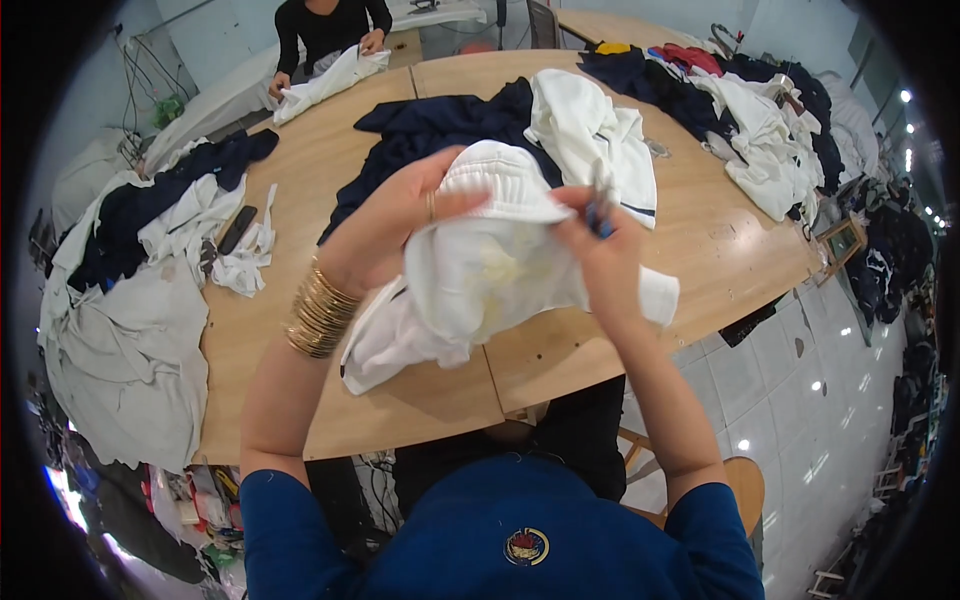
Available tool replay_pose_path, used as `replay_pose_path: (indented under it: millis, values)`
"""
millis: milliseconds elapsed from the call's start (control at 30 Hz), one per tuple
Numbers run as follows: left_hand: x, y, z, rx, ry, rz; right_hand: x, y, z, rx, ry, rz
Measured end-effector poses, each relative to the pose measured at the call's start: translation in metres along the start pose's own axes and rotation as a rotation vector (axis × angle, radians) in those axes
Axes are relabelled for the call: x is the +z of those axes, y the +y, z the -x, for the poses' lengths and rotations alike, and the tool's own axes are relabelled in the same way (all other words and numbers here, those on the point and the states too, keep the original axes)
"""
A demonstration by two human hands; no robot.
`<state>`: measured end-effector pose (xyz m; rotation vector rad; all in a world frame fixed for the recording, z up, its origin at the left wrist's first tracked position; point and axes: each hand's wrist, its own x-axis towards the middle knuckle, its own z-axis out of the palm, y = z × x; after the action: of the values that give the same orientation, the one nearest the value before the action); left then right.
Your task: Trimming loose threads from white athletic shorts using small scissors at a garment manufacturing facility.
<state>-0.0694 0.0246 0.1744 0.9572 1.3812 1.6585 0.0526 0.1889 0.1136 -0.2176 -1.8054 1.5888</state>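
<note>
A white garment with a gathered elastic waistband is held up over the near part of the table. My left hand, bangles at its wrist, grips the waistband's left side, thumb across the gathers. At the band's right end my right hand is closed, its fingertips at the fabric edge. Out of that hand sticks a small metal and blue tool, blurred, which looks like thread snips. Yellowish patches show on the cloth, and its lower part hangs down to the tabletop.
Behind the held garment lie navy garments and white garments on the wooden table. More clothes heap at the left, others at the far right. Across the table another person handles white cloth.
</note>
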Motion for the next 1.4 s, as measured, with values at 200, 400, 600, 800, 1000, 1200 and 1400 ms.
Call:
replay_pose_path:
  millis: [200, 400, 600, 800, 1000, 1200, 1400]
  values:
    - [-0.033, 0.022, 0.014, 0.138, -0.002, -0.952, -0.044, -0.063, -0.052, 0.258, -0.144, -0.231]
    - [-0.044, 0.019, 0.024, -0.082, -0.179, -0.621, -0.062, -0.088, -0.064, 0.288, -0.364, -0.111]
    - [-0.055, 0.023, 0.038, -0.079, -0.079, -0.512, -0.081, -0.089, -0.064, 0.252, -0.327, -0.035]
    - [-0.062, 0.028, 0.046, -0.054, 0.007, -0.572, -0.104, -0.076, -0.063, 0.223, -0.281, -0.009]
    - [-0.062, 0.028, 0.047, -0.066, -0.013, -0.615, -0.105, -0.077, -0.055, 0.153, -0.283, 0.005]
    - [-0.06, 0.027, 0.049, -0.098, -0.025, -0.663, -0.099, -0.078, -0.043, 0.102, -0.348, 0.006]
    - [0.004, -0.059, 0.02, 0.121, -0.302, -0.495, -0.05, -0.063, -0.018, 0.251, -0.57, 0.031]
